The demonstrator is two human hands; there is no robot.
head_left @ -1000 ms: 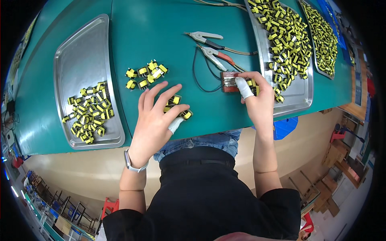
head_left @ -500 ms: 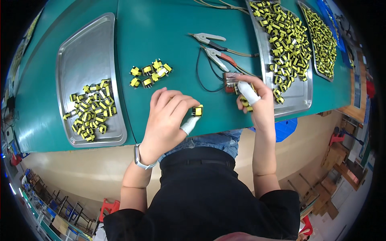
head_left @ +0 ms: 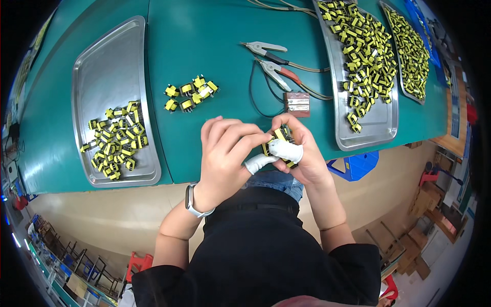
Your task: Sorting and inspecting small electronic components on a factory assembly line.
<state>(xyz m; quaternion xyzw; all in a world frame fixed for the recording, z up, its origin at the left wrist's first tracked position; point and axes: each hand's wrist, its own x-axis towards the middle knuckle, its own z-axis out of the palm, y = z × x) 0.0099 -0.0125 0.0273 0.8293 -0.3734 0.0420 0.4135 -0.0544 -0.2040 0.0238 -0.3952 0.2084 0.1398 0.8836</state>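
Both hands were met at the near edge of the green table (head_left: 215, 46). A few yellow-and-black transformer parts (head_left: 280, 137) were pinched between the left hand (head_left: 227, 153) and the right hand (head_left: 299, 153), white cots worn on both thumbs. A small cluster of parts (head_left: 190, 93) was left just beyond the hands, a left tray (head_left: 110, 56) partly filled, a right tray (head_left: 381, 117) heaped. Two clip leads (head_left: 271, 59) and a small brown block (head_left: 297, 103) were laid between.
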